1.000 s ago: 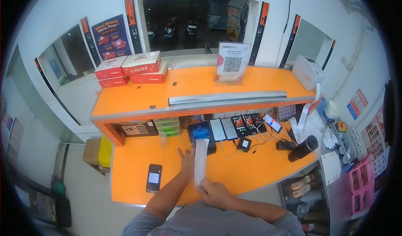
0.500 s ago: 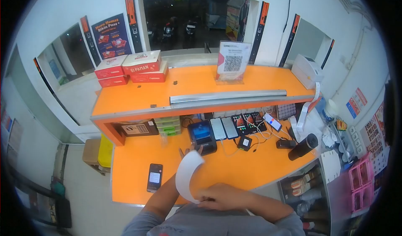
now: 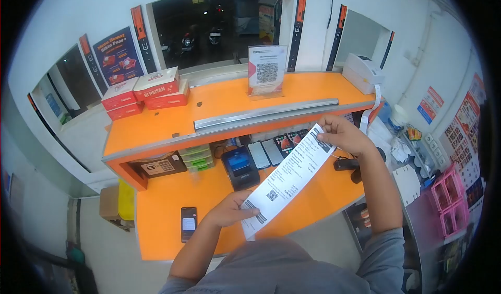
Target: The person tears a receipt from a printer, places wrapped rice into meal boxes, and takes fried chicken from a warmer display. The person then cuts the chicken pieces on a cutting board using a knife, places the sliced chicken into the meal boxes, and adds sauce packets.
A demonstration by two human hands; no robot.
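A long white printed receipt (image 3: pixel 284 181) is stretched out diagonally in front of me, its text and a small QR code facing up. My left hand (image 3: pixel 232 209) pinches its lower left end, thumb on top. At the upper right end my right hand (image 3: pixel 344 134) grips the paper between thumb and fingers. Just beyond my left hand, the dark receipt printer with a lit blue screen (image 3: pixel 240 167) stands on the orange counter (image 3: pixel 172 197). A black phone (image 3: pixel 188 224) lies on the counter, left of my left forearm.
White phones (image 3: pixel 259 155) and dark tablets line the back, partly behind the receipt. Red-and-white boxes (image 3: pixel 159 87), a QR stand (image 3: pixel 266 70) and a white label printer (image 3: pixel 364 73) occupy the upper shelf. Green drawers (image 3: pixel 197 158) stand beneath it. A metal strip (image 3: pixel 266 114) runs along its edge.
The receipt, earlier hanging curled from my right hand, is now stretched between both hands. My right hand has moved up and right; my left has closed on the lower end. The view has shifted.
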